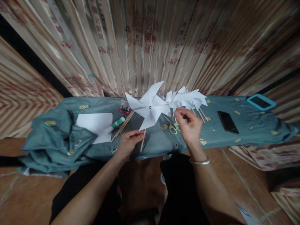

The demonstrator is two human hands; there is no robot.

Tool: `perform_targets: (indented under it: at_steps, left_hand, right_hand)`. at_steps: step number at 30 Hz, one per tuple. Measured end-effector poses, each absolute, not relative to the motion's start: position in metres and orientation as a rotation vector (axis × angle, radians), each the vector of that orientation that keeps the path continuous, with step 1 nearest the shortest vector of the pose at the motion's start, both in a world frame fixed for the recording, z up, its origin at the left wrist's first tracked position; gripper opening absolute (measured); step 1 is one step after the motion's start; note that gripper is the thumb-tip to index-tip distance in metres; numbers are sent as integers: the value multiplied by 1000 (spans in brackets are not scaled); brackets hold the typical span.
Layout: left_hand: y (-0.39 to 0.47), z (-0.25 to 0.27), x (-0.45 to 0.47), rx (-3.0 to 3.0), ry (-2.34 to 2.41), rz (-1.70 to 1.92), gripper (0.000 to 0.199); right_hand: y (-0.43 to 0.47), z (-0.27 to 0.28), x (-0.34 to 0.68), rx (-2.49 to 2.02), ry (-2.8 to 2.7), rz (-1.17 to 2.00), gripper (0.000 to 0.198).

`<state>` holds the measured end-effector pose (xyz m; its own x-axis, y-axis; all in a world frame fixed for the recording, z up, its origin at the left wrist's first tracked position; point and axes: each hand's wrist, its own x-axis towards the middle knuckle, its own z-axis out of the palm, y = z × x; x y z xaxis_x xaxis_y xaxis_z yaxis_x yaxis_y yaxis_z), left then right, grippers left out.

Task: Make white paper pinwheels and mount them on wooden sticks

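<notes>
A white paper pinwheel point(150, 107) with a silver pin at its centre faces me, upright on a thin wooden stick point(142, 141). My left hand point(130, 140) pinches that stick just below the blades. To the right, my right hand point(191, 126) has its fingers curled, thumb and index tip together close to the pinwheel's right blade. Whether anything is between those fingertips is hidden. Behind it lie several finished white pinwheels point(188, 98), overlapping, their sticks point(202, 115) pointing toward me. Yellow-green scissors point(173, 128) rest just left of my right hand.
On the green cloth point(217, 134) at left are white paper sheets point(93, 123), a glue stick point(117, 122), loose wooden sticks point(123, 126) and a red box of pins point(124, 108). A black phone point(227, 122) and a blue-framed device point(261, 102) lie right. A curtain point(150, 47) hangs behind.
</notes>
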<state>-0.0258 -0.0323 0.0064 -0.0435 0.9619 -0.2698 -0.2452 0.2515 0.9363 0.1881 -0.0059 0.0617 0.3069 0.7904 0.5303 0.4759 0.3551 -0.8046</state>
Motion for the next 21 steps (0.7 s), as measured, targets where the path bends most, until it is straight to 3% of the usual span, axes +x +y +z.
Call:
perform_targets:
  at_steps: [21]
  left_hand:
    - [-31,5,-26,843,1229,1153,32]
  right_hand:
    - [-5,48,175,-1253,-1303,668,13]
